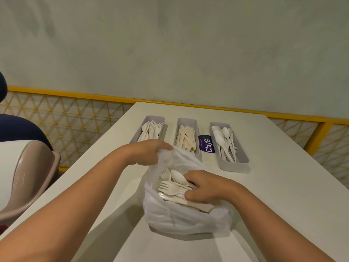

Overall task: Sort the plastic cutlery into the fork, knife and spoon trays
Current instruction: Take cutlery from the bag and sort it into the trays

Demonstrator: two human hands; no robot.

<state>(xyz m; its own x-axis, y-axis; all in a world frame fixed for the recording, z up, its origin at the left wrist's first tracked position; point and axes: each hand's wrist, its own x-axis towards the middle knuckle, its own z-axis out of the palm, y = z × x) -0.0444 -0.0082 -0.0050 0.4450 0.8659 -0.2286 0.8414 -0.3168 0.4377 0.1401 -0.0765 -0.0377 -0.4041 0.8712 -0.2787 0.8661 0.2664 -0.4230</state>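
Note:
A translucent white plastic bag (pixel 181 218) sits on the white table (pixel 273 195), full of mixed white cutlery (pixel 170 188). My left hand (pixel 149 152) grips the bag's rim and holds it up and open. My right hand (pixel 204 188) reaches inside, its fingers curled round cutlery handles. Behind the bag stand three grey trays side by side: the fork tray (pixel 138 136) on the left, which also holds a spoon, the knife tray (pixel 197 129) in the middle and the spoon tray (pixel 242 157) on the right.
A purple "ClayGo" sticker (pixel 206 144) lies on the table between the knife and spoon trays. A yellow mesh railing (pixel 75 118) runs behind the table. A beige seat (pixel 24 176) stands at the left, beside the table edge.

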